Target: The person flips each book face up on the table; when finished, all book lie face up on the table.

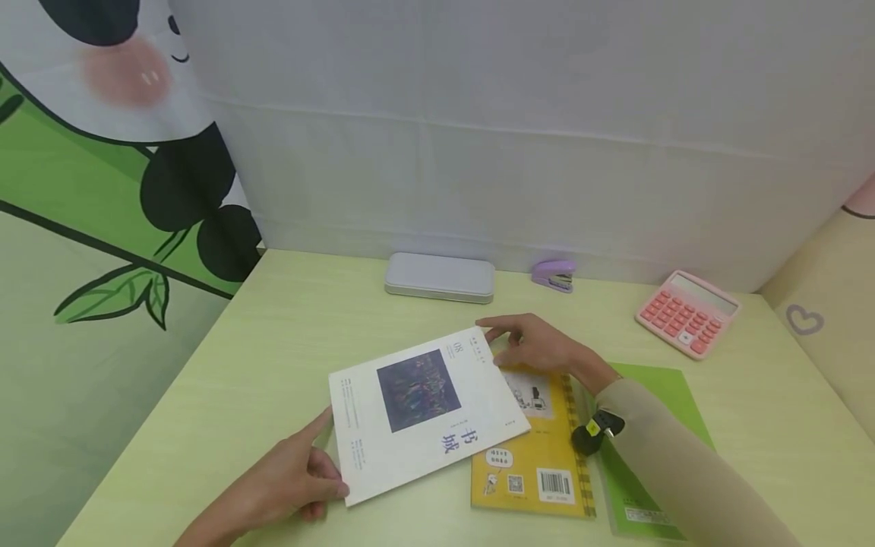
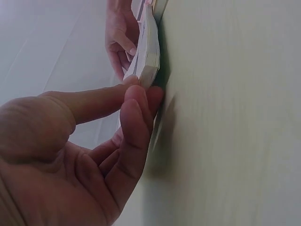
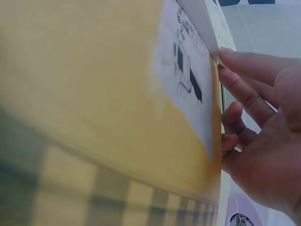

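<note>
A white book [image 1: 420,414] with a dark picture on its cover lies tilted, its right part over a yellow spiral-pattern-edged book [image 1: 526,471]. My left hand [image 1: 283,479] pinches the white book's near left corner between thumb and fingers; the left wrist view shows the page edges [image 2: 151,56] beyond these fingertips. At the far right corner, my right hand [image 1: 536,342] holds the white book, thumb on its edge. In the right wrist view, the right hand [image 3: 263,103] is beside the yellow cover [image 3: 94,70], its other fingers partly hidden behind the edge.
A green folder [image 1: 659,395] lies right of the yellow book, partly under my right forearm. Along the back stand a grey case [image 1: 440,275] and a purple stapler [image 1: 554,273]. A pink calculator [image 1: 687,313] sits at the back right, before a white curtain [image 1: 478,152].
</note>
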`<state>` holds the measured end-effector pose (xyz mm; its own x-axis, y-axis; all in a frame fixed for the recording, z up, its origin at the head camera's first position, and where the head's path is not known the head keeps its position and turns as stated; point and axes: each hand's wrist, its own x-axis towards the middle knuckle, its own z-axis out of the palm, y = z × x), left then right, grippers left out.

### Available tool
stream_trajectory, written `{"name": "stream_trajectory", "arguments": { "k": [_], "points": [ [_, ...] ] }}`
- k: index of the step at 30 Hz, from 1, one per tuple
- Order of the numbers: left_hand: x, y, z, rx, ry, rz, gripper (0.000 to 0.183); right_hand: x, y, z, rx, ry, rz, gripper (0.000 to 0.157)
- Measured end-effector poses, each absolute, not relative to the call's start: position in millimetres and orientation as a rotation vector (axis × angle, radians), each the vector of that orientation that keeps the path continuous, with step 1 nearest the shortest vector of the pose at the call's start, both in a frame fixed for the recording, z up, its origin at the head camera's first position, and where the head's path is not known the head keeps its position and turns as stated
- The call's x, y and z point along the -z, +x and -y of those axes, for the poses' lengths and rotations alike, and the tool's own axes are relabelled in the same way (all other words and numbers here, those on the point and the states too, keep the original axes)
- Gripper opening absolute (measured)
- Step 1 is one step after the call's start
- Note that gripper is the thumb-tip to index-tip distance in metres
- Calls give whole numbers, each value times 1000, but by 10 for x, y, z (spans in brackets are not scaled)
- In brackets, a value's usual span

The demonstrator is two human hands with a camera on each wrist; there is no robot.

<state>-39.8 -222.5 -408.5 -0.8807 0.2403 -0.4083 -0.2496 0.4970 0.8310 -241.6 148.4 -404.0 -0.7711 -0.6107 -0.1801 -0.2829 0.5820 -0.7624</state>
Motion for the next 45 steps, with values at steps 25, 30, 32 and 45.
{"name": "stream_trajectory", "arguments": {
  "k": [25, 30, 32, 45],
  "points": [
    [3779, -798, 2424, -768, -16, -2796, 65, 3800, -2056, -1748, 1020, -654, -2615, 38],
    [3783, -957, 2464, -726, 65, -2868, 60, 3784, -1857, -1861, 1046, -564, -2588, 39],
    [3804, -1025, 2492, -728, 100, -2873, 56, 3790, -1782, -1887, 1061, -515, -2566, 39],
    [3932, -1236, 2563, -793, 211, -2820, 49, 3935, -1404, -1839, 1093, -402, -2471, 46]
  ]
}}
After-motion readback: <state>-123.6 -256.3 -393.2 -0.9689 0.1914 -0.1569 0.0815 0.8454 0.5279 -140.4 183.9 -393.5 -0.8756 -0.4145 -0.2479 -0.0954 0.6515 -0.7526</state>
